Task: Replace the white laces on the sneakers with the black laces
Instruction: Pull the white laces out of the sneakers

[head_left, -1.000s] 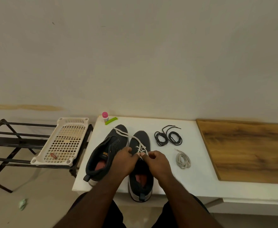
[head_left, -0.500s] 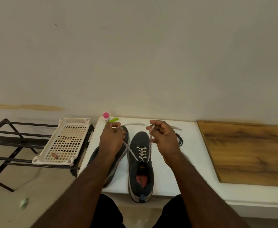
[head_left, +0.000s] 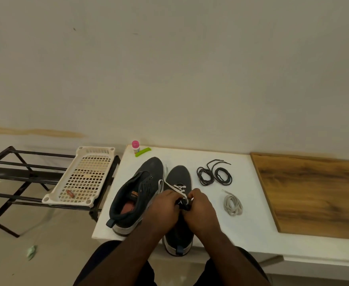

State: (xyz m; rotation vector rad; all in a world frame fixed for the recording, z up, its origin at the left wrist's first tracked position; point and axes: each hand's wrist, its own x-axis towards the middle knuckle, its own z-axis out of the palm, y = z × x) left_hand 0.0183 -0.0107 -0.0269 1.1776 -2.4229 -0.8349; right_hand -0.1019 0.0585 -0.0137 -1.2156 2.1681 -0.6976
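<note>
White table (head_left: 252, 203) against a plain pale wall, wood-grain panel (head_left: 314, 195) on its right part. Two dark grey sneakers on it, side by side, toes toward the wall: left sneaker (head_left: 136, 195) tipped onto its side with no lace visible in it, right sneaker (head_left: 178, 176) upright, heel overhanging the near edge. Middle of the right sneaker hidden behind both hands; tongue and upper eyelets not readable. Left hand (head_left: 165, 207) and right hand (head_left: 200, 209) close together over the lacing, fingers curled, each pinching part of the white lace (head_left: 177, 187); exact grip of the fingertips hard to make out. A few crossings of that lace showing toward the toe, one loose strand running off toward the left sneaker.

Two coils of black laces (head_left: 213, 175) lying right of the right sneaker, touching each other, ends trailing toward the wall. One loose white lace bundle (head_left: 232, 204) nearer, just right of the right hand, apart from it.

Far left corner of the table: one small pink-capped bottle (head_left: 135, 147) and one green stick-shaped item (head_left: 143, 152), kind unclear. Left of the table, black metal rack (head_left: 14, 174), cut off by the frame edge, carrying one white perforated plastic tray (head_left: 86, 176) with a small reddish item (head_left: 70, 193) in it. Crumpled pale green scrap (head_left: 32, 251) on the floor.
</note>
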